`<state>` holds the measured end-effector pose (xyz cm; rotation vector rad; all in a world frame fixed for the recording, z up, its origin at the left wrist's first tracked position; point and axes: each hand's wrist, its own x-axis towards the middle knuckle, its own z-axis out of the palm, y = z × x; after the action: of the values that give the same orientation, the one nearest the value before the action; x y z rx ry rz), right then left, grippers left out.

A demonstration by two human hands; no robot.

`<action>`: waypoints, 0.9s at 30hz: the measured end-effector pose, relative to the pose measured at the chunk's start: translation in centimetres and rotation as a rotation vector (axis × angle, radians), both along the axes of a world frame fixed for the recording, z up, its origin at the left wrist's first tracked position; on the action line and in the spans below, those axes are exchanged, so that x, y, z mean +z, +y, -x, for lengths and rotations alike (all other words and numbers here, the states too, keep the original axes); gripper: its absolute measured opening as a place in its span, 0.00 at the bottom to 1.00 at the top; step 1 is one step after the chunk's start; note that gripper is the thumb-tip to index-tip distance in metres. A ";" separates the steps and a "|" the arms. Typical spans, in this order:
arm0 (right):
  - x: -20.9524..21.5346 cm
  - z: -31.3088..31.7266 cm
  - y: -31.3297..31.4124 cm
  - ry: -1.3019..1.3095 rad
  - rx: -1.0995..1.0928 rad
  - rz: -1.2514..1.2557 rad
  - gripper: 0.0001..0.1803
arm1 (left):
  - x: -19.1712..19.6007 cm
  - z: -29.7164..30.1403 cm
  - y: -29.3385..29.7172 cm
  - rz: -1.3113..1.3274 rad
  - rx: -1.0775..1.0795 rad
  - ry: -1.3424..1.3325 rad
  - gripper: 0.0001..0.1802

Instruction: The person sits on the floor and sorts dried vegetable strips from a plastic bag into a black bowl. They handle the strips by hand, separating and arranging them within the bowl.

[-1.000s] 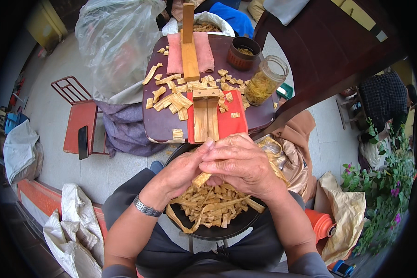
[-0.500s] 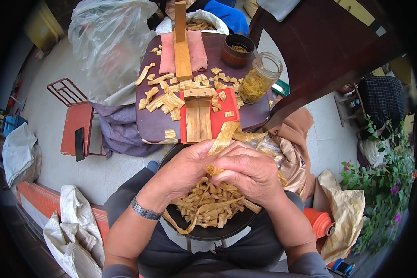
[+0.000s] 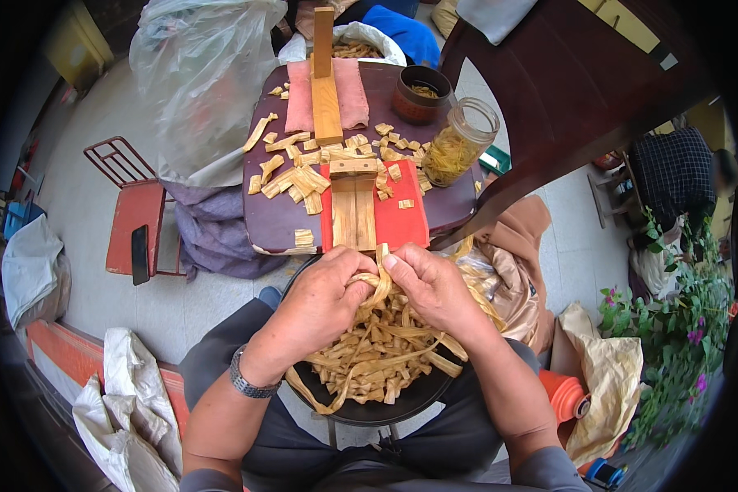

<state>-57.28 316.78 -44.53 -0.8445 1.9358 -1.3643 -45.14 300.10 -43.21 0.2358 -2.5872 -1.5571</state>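
Head view: your left hand (image 3: 324, 299) and right hand (image 3: 430, 287) both pinch one pale strip (image 3: 375, 283), held over dark bowl (image 3: 385, 406) of strips on your lap. Half second back strip stood higher, poking above fingers; now drawn down between thumbs and curled, so work on it looks underway. Low table (image 3: 275, 221) ahead carries cut pieces, wooden jig (image 3: 354, 209), glass jar (image 3: 457, 143).
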 end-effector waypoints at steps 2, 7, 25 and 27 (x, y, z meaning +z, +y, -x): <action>-0.6 0.1 -0.2 -0.242 0.043 -0.003 0.17 | -0.4 0.0 0.2 0.018 0.045 0.076 0.14; -1.3 0.8 -0.1 -0.847 0.111 -0.061 0.17 | -1.0 -0.4 -0.4 0.017 -0.027 0.056 0.14; 0.1 0.6 -0.3 -0.477 0.034 0.037 0.18 | -0.7 -0.1 1.0 -0.330 0.262 -0.031 0.11; 0.1 0.3 -0.4 -0.592 0.012 0.053 0.18 | -0.4 -0.2 1.2 -0.242 0.275 -0.051 0.10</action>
<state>-57.62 316.38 -44.48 -0.4042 1.4372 -1.4583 -44.94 301.35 -43.63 0.6308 -2.2760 -1.7713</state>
